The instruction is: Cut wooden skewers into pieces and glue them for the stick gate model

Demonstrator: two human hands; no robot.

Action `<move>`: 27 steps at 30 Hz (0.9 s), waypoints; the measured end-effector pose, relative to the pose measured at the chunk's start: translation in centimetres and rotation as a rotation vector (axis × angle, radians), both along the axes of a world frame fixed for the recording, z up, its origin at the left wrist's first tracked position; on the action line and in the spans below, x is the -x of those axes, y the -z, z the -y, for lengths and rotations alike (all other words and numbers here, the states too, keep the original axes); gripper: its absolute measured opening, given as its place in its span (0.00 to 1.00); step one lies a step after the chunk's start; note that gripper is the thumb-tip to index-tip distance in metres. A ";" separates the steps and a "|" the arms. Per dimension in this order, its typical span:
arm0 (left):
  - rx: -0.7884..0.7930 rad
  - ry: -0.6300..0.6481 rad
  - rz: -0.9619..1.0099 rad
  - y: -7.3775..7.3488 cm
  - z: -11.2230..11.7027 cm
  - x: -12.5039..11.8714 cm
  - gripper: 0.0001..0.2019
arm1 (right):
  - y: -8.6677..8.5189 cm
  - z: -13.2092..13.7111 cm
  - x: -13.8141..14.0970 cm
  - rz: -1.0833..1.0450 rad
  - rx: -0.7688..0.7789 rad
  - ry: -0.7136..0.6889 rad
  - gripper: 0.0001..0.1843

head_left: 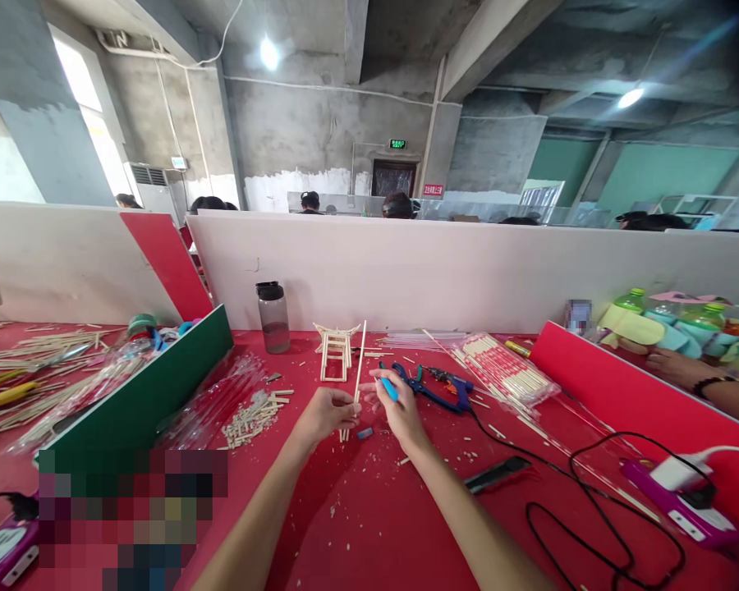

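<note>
- Left hand [325, 416]: fingers pinching a stick [362, 353], near the middle of the tabletop [326, 533].
- Stick: pale, slender, held nearly upright; upper end rises just beside the frame.
- Right hand [399, 408]: fingers closed around a pen [388, 389], just right of the stick. Whether the pen's tip touches the stick, cannot tell.
- Pen: blue, slanted, tip end toward the stick.
- Frame [336, 355]: small, built of pale sticks, standing beyond the left hand.
- Block [364, 432]: small, blue-grey, lying between the wrists.
- Offcuts [252, 420]: short pale pieces, heaped left of the left hand.
- Plastic wrap [213, 402]: clear, crumpled, between offcuts and green divider [160, 382].
- Bottle [273, 322]: dark lid, upright, part filled, near the white partition [369, 263].
- Glue gun [452, 387]: blue and orange, beyond the right hand.
- Packet [508, 373]: pale sticks in clear wrapping, right of the glue gun.
- Cutter [498, 474]: black, lying right of the right forearm.
- Red divider [634, 382]: right side; beyond it, a co-worker's forearm [708, 382] with dark bracelet.
- Power strip [683, 510]: purple and white, white plug fitted.
</note>
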State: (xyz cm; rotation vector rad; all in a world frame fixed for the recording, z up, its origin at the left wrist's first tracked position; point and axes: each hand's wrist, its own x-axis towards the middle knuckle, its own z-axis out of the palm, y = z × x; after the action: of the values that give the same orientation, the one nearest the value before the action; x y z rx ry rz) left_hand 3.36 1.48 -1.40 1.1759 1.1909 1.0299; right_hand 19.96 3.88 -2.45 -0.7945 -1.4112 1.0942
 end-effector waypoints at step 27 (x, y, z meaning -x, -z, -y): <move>0.004 -0.009 0.049 0.4 0.1 0.1 0.23 | 1.0 -0.4 0.7 -0.097 -0.011 0.023 0.17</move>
State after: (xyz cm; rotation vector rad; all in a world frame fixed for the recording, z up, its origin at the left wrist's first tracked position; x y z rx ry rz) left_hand 3.23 1.43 -1.78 1.1376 1.1601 1.0567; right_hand 19.25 4.28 -3.50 -0.7389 -1.3228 1.0920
